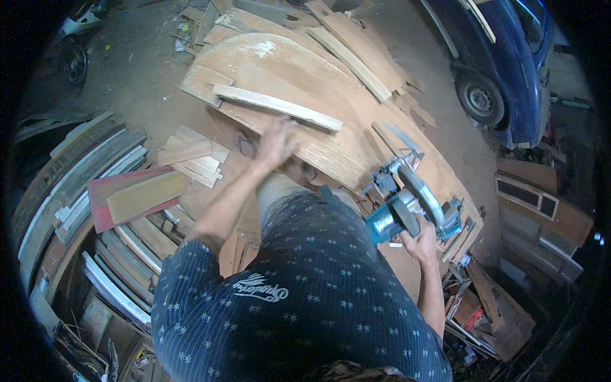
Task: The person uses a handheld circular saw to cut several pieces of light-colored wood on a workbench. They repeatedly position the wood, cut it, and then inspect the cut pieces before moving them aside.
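Observation:
My right hand [421, 242] is wrapped round the rear handle of a teal circular saw [388, 219], which is at the right end of the wooden worktable [318, 92]. The saw's round guard and metal base face away from me. My left hand [278, 143] is over the table's near edge, smeared by motion, so its fingers do not show clearly. Just beyond it, a pale strip of wood [277, 107] lies slantwise on the tabletop. Whether the left hand touches the strip or the table edge I cannot tell.
Boards [350, 60] lie along the table's far side. Thin wood offcuts [194, 156] lie on the floor at left, near a red panel [98, 197] and stacked timber [118, 254]. A blue car [509, 76] stands at the far right, with a wooden cabinet [541, 207] nearer me.

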{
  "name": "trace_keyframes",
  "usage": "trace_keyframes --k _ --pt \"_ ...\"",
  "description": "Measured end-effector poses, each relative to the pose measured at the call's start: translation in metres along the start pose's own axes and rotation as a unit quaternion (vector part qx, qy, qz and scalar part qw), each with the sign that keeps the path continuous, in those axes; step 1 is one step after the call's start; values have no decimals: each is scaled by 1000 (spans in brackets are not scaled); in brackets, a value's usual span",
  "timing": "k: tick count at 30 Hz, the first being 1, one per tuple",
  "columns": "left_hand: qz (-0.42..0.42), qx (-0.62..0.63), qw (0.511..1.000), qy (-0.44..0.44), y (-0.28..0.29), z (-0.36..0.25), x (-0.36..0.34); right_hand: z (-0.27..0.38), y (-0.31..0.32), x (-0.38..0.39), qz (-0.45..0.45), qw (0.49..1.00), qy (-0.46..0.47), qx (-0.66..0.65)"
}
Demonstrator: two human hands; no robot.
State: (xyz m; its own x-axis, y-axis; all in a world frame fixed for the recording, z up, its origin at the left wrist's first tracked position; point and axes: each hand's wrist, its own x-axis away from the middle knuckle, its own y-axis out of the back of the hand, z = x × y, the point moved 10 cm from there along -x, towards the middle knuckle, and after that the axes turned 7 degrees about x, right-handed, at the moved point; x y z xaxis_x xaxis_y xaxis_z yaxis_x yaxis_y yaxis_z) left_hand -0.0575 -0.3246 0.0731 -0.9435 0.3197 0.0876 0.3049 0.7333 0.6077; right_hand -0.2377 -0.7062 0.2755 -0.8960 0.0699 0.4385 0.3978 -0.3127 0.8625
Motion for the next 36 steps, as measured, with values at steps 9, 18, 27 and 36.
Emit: trace_keyframes --k 9,18,27,36 --pt "122 447 845 267 -161 -73 9 18 -7 -88 -22 990 86 -109" --pt "4 450 813 369 -163 -12 12 29 -67 -151 9 963 197 -183" --pt "-51 422 817 389 -169 21 13 37 -80 -184 39 955 250 -152" --pt "-73 396 832 381 -142 32 17 57 -96 -194 56 959 241 -138"
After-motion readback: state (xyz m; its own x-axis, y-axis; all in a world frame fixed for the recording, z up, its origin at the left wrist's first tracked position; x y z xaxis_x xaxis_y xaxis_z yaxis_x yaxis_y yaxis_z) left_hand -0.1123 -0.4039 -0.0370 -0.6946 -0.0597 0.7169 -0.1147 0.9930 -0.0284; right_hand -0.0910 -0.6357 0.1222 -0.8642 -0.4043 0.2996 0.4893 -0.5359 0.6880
